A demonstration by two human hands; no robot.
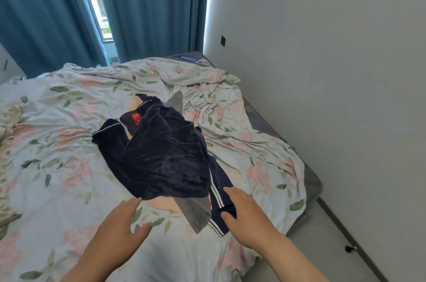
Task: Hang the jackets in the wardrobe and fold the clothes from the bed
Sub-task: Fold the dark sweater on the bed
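Note:
A heap of clothes lies in the middle of the bed [57,120]. On top is a dark navy velvet garment [161,155] with thin white piping. Under it show a grey garment [196,212], navy trousers with white side stripes [221,192], a pink piece [166,204] and a small red patch [136,117]. My left hand [119,228] hovers just below the velvet garment's near edge, fingers spread, holding nothing. My right hand [249,215] reaches over the striped trousers with thumb and fingers apart, touching or nearly touching the cloth.
A rumpled floral duvet [230,102] covers the bed. A white wall [322,74] runs along the right, with a narrow strip of grey floor [322,235] between it and the mattress. Blue curtains [149,10] and a window stand behind the bed.

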